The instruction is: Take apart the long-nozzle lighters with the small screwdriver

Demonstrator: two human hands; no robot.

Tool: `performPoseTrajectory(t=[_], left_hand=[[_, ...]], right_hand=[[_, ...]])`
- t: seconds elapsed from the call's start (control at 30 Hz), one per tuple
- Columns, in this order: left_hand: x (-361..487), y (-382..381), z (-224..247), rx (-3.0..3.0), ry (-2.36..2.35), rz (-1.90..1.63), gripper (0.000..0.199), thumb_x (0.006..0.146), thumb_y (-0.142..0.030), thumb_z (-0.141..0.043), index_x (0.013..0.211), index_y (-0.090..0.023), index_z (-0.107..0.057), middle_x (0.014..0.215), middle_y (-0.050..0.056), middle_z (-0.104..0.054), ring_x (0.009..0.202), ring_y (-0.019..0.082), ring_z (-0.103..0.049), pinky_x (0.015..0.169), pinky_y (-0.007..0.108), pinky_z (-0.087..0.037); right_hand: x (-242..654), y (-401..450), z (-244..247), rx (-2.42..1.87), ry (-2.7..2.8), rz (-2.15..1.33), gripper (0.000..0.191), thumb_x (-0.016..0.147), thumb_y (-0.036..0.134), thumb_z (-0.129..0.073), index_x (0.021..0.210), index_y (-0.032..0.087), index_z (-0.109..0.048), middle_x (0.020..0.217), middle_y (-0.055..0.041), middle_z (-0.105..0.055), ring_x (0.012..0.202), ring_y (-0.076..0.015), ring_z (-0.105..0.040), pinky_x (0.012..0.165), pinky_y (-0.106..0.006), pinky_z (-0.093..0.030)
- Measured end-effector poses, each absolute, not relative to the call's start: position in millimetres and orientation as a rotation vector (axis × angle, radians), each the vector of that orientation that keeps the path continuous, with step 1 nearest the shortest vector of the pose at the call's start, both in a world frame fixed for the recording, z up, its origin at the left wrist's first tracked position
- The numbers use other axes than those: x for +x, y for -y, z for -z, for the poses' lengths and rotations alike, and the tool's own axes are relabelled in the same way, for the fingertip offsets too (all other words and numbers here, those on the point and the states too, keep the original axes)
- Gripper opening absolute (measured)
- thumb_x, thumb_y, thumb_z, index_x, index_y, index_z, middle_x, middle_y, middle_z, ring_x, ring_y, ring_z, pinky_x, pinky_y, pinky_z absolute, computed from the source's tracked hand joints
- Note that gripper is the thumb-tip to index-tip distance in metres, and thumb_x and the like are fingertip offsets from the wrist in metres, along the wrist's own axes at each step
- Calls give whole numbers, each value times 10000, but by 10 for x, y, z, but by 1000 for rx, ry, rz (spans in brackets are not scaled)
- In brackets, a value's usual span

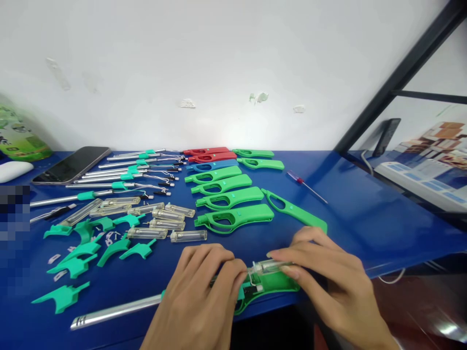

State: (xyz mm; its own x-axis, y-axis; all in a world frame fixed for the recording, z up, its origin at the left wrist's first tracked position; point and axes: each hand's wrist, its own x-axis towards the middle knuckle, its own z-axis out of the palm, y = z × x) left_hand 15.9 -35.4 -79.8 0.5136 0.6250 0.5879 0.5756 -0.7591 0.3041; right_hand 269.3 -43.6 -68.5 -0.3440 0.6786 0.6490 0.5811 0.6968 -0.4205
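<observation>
Near the front edge of the table lies a green gas lighter half-shell (279, 283), its inside facing up. My left hand (200, 291) is closed over its front part, fingers curled and partly hiding it. From under that hand a silver lighter tube (116, 311) sticks out to the left, and a black igniter with a white end (253, 289) shows beside the fingertips. Between the thumb and fingers of my right hand (328, 279) is a clear fuel tank (268, 266), held at the half-shell. I cannot tell whether the tank is fully seated.
Green triggers (75, 266), clear tanks (148, 233) and wired tubes (120, 185) lie on the left. Green shells (237, 216), red shells (211, 156) and a blue one (211, 166) sit behind my hands. A screwdriver (308, 187) lies right, a phone (73, 165) far left.
</observation>
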Motion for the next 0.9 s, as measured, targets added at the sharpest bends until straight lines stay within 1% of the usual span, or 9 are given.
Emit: performPoseTrajectory(t=[0.17, 0.37, 0.5, 0.6, 0.73, 0.8, 0.9], left_hand=[[146, 385, 816, 2687, -1053, -1047, 167, 1047, -89, -559, 1145, -182, -658, 1058, 35, -671, 1026, 178, -580, 918, 360, -457], [148, 388, 818, 2689, -1059, -1047, 197, 1027, -54, -557, 1145, -177, -656, 1044, 37, -661, 1016, 178, -578, 922, 352, -455], [143, 387, 822, 2696, -1069, -1040, 211, 1024, -52, -552, 1140, -183, -671, 1046, 35, -671, 1015, 183, -585, 920, 356, -456], [124, 386, 835, 2707, -1077, -1047, 237, 1025, -62, -555, 1176, -189, -687, 1065, 34, -680, 1032, 181, -590, 939, 357, -457], [96, 385, 852, 2787, -1091, -1047, 306, 1020, -67, -561, 1256, -200, -705, 1112, 35, -705, 1086, 192, -608, 964, 367, -443], [83, 390, 843, 2818, -1111, -1078, 297, 1028, -94, -577, 1276, -197, -705, 1126, 40, -711, 1117, 201, -615, 978, 370, -442], [56, 408, 814, 2846, -1150, -1092, 256, 1048, -181, -602, 1285, -200, -695, 1138, 34, -718, 1127, 202, -623, 992, 357, -459]], right_hand=[[2690, 425, 670, -920, 2069, -151, 305, 978, 58, -660, 1216, 229, -748, 979, 37, -815, 876, -134, -641, 846, -315, -535], [2677, 415, 676, -902, 2078, -145, 316, 968, 55, -674, 1209, 245, -749, 1031, 49, -830, 881, -129, -649, 847, -307, -541], [2670, 421, 682, -960, 2067, -158, 300, 972, 86, -689, 1206, 260, -757, 994, 48, -822, 884, -144, -635, 836, -298, -548], [2672, 428, 680, -1029, 2023, -149, 291, 983, 125, -694, 1222, 280, -752, 966, 50, -814, 905, -152, -631, 814, -276, -553], [2676, 424, 676, -1073, 2010, -153, 195, 1008, 164, -688, 1139, 295, -748, 957, 60, -804, 896, -136, -647, 824, -254, -546], [2673, 423, 681, -1093, 2016, -147, 142, 1019, 192, -687, 1094, 296, -748, 972, 47, -790, 914, -137, -662, 849, -266, -539], [2666, 434, 696, -1139, 2025, -117, 129, 1030, 208, -679, 1089, 298, -751, 991, 26, -760, 955, -144, -669, 861, -278, -525]])
